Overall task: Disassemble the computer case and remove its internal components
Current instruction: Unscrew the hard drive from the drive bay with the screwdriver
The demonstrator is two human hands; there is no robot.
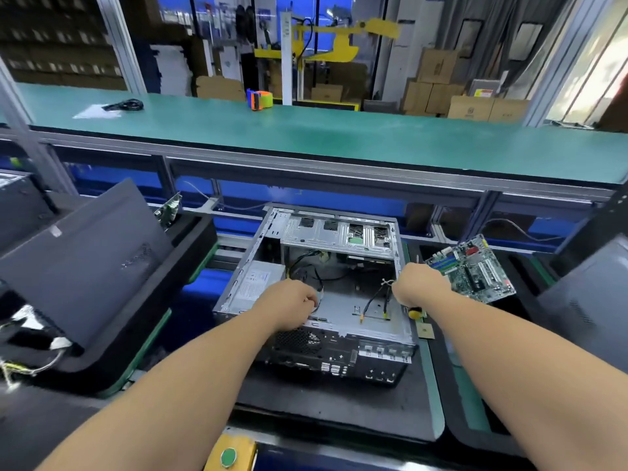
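An open grey computer case lies on its side on a black mat, with its rear ports facing me. Inside it I see a power supply at the left, a drive cage at the back and loose black cables. My left hand reaches into the case at its near left and pinches a cable there. My right hand is over the case's right wall with its fingers curled around a cable bundle. A yellow-handled screwdriver pokes out just below that wrist.
A removed green motherboard leans to the right of the case. A dark side panel stands tilted at the left, another dark panel at the right. A green shelf runs across above. A yellow box with a green button sits near me.
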